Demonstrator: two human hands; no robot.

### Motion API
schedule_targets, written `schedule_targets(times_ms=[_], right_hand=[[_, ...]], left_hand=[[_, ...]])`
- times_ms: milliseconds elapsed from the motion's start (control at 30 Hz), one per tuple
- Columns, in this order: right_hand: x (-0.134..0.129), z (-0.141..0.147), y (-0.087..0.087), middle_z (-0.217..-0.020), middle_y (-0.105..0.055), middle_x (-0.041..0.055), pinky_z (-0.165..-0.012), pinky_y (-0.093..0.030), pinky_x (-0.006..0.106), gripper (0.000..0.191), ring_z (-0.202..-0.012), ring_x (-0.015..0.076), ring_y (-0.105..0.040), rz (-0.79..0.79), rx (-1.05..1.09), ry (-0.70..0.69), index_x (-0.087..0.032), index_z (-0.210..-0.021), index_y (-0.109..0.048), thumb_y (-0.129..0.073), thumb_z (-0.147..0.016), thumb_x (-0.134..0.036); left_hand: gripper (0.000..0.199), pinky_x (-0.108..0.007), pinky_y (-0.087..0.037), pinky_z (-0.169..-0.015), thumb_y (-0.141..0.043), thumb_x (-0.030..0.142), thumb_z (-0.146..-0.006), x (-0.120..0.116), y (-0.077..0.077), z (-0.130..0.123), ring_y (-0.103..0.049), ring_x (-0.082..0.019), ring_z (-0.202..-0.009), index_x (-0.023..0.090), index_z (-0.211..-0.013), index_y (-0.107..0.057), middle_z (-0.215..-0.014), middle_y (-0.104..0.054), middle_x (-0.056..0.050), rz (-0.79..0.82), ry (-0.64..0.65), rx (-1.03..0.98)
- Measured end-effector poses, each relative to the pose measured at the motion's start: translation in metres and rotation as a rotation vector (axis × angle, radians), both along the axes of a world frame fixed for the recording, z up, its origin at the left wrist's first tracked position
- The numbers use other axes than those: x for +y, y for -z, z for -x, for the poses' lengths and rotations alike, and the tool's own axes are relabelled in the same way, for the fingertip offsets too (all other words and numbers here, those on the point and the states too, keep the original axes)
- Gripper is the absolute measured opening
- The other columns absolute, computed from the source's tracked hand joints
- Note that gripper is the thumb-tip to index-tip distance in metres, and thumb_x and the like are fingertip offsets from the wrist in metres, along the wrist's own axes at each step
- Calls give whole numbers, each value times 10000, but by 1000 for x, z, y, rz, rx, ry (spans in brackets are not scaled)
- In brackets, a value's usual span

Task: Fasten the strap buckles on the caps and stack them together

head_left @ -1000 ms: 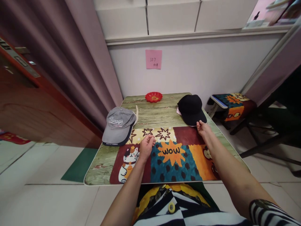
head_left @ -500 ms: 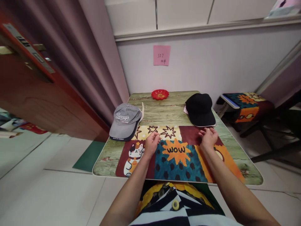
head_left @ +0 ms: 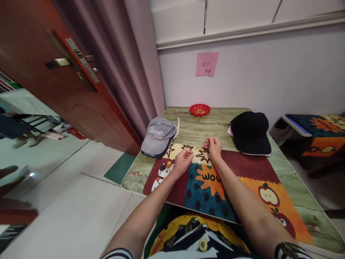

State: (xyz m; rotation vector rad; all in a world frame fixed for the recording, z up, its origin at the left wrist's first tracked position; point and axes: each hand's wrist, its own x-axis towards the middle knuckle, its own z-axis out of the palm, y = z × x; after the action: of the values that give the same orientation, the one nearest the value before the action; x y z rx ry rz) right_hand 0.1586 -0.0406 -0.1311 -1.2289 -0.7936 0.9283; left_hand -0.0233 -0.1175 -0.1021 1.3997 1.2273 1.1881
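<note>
Over the yellow starburst part of the printed mat (head_left: 256,163), my left hand (head_left: 183,160) is loosely closed, its fingers curled with nothing seen in them. To its right, a little farther from me, is my right hand (head_left: 214,146), also curled closed and holding nothing visible. The two hands are apart. A grey cap (head_left: 158,137) with white lettering lies left of my left hand, its brim toward me. On the right of the table, a black cap (head_left: 250,132) rests beyond the mat's maroon patch, right of my right hand. Neither hand touches a cap.
A red scalloped dish (head_left: 199,110) sits near the back edge of the wood-patterned table (head_left: 221,124). A pink note (head_left: 207,64) is on the wall. The wooden door (head_left: 88,104) and curtain stand at left. Another mat-covered table (head_left: 318,124) is at right. Someone's feet show far left.
My right hand has moved left, from near the black cap to beside my left hand, and its fingers are more curled. The view has turned left, showing more of the door and floor.
</note>
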Motion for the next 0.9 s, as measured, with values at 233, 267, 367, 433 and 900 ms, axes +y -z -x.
schedule_targets(times_ms=[233, 267, 367, 433, 900], right_hand=[[-5, 1, 15, -761, -695, -7, -586, -558, 209, 352, -561, 86, -631, -12, -18, -64, -186, -883, -627, -653, -825, -532], [-6, 0, 15, -764, -700, -4, -582, -557, 209, 353, -561, 89, -634, -11, -26, -70, -187, -881, -631, -654, -824, -534], [-6, 1, 14, -775, -715, 3, -569, -549, 208, 349, -567, 98, -642, -6, -54, -85, -193, -872, -644, -660, -819, -537], [-6, 3, 14, -776, -720, 5, -557, -540, 205, 338, -570, 104, -644, -1, -73, -90, -199, -871, -651, -662, -820, -533], [2, 6, 2, -760, -713, 14, -535, -513, 213, 360, -561, 108, -610, 35, 0, -129, -202, -856, -640, -682, -808, -556]], left_hand=[[93, -392, -465, -981, -677, 241, -798, 82, -90, 97, -620, -250, -1011, 204, -883, -686, -996, -688, -76, -417, -572, 549], [119, -408, -440, -1029, -697, 240, -784, 93, -98, 109, -602, -268, -1087, 206, -897, -691, -1060, -679, -87, -405, -633, 631], [314, -474, -396, -1074, -794, 347, -729, 117, -103, 130, -526, -342, -1247, 218, -1003, -715, -1295, -603, -132, -273, -719, 786], [460, -520, -361, -1091, -837, 428, -693, 126, -97, 133, -465, -388, -1321, 231, -1091, -718, -1400, -541, -159, -208, -707, 822], [51, -405, -406, -1063, -676, 242, -831, 127, -123, 115, -597, -262, -1180, 196, -849, -692, -1204, -689, -81, -358, -747, 707]])
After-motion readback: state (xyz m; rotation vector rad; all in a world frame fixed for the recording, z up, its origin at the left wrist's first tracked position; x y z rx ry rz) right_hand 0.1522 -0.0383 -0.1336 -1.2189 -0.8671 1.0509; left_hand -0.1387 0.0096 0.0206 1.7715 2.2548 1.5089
